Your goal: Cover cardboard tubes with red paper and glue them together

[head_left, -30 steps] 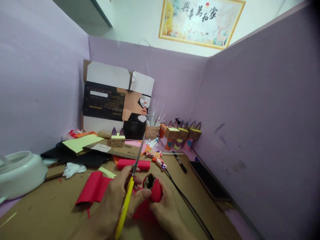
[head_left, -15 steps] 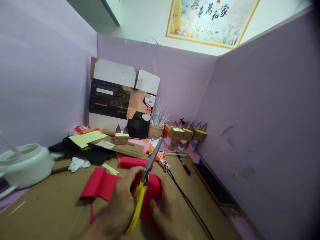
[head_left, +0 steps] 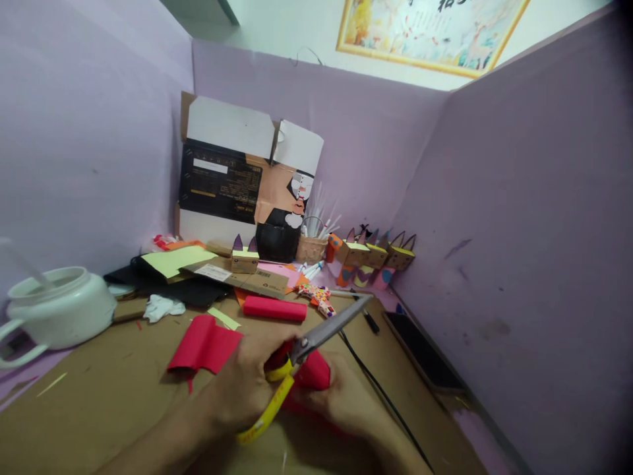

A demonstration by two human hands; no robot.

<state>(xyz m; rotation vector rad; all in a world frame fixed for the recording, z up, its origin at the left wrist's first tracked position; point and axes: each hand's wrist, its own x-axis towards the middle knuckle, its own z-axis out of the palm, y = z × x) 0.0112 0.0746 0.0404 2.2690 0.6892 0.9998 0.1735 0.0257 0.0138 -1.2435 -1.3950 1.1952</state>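
Note:
My left hand (head_left: 242, 392) is closed round the yellow handles of a pair of scissors (head_left: 316, 340), whose steel blades point up and to the right. My right hand (head_left: 349, 399) is wrapped round a roll covered in red paper (head_left: 312, 373), right beside the scissors. Both hands are low in the middle, above the brown cardboard work surface (head_left: 99, 402). A curled red paper sheet (head_left: 202, 344) lies just left of my left hand. A red paper roll (head_left: 274, 308) lies behind the hands.
A white pot with a handle (head_left: 59, 307) stands at the left. A flattened box (head_left: 237, 181) leans on the back wall, with a small basket of pens (head_left: 311, 245) and several eared cardboard figures (head_left: 378, 257). A black cable (head_left: 380, 396) and a dark phone (head_left: 422, 359) lie right.
The scissors have swung from pointing up to pointing up and right. Both hands have sunk lower in view, and the camera has tipped down slightly.

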